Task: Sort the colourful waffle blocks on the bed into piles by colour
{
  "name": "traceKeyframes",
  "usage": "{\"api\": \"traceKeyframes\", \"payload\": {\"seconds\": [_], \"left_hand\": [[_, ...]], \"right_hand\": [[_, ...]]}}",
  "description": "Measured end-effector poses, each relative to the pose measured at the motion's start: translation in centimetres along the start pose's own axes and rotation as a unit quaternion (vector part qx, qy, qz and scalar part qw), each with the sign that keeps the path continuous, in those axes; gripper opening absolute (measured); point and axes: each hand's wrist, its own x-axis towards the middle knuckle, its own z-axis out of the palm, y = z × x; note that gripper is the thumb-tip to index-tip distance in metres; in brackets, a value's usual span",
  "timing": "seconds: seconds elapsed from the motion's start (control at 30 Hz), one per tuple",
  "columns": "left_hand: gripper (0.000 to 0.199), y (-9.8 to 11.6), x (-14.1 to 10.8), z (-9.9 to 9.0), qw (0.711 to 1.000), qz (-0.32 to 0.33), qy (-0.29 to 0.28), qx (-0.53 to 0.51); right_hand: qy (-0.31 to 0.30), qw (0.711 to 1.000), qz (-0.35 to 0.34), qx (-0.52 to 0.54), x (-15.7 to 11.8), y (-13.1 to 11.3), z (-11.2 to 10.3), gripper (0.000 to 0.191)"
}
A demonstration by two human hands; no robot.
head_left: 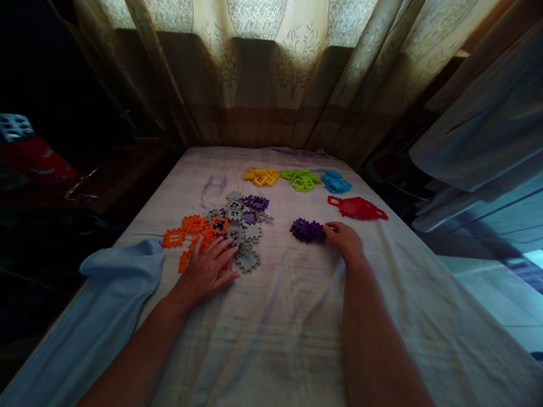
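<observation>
My left hand (207, 267) lies with spread fingers over the orange interlocking tiles (194, 224) and the edge of the grey tiles (251, 232). A few purple tiles (256, 202) are mixed in with the grey ones. On the right, my right hand (343, 240) has its fingers pinched at the near right end of a small pile of purple interlocking tiles (306, 230). Its fingertips touch a purple tile there, partly hidden by the fingers. All of these tiles have notched edges, and some have window-like openings.
Behind the hands lie piles of yellow tiles (261, 176), lime green tiles (301, 180) and blue tiles (336, 182). Red tiles (358, 208) sit at the right. A light blue cloth (123, 271) drapes over the left edge of the sheet-covered surface (280, 339). Curtains (271, 90) hang behind.
</observation>
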Motion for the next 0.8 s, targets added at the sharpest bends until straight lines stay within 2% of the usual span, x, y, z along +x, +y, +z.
{"api": "traceKeyframes", "payload": {"seconds": [0.1, 0.23, 0.37, 0.47, 0.6, 0.8], "left_hand": [[0.047, 0.1, 0.1, -0.4, 1.000, -0.009, 0.022, 0.001], [0.037, 0.3, 0.3, -1.1, 0.999, -0.019, 0.042, -0.007], [0.031, 0.5, 0.4, -1.7, 0.998, -0.027, 0.048, -0.018], [0.030, 0.4, 0.4, -2.1, 0.998, -0.036, 0.049, -0.017], [0.029, 0.0, 0.3, -2.4, 0.997, -0.048, 0.055, -0.016], [0.025, -0.1, 0.3, -2.2, 0.996, -0.062, 0.060, -0.011]], "right_hand": [[0.030, 0.999, -0.006, -0.041, -0.6, -1.2, -0.4, 0.038], [0.057, 0.994, -0.094, -0.019, -2.4, -4.4, 0.2, 0.034], [-0.019, 0.971, -0.238, 0.014, -4.4, -9.1, 2.7, 0.028], [-0.066, 0.943, -0.325, -0.011, -4.8, -12.3, 4.8, 0.026], [-0.103, 0.919, -0.372, -0.079, -3.7, -15.1, 6.6, 0.030], [-0.127, 0.896, -0.394, -0.160, -2.1, -16.7, 7.1, 0.034]]}}
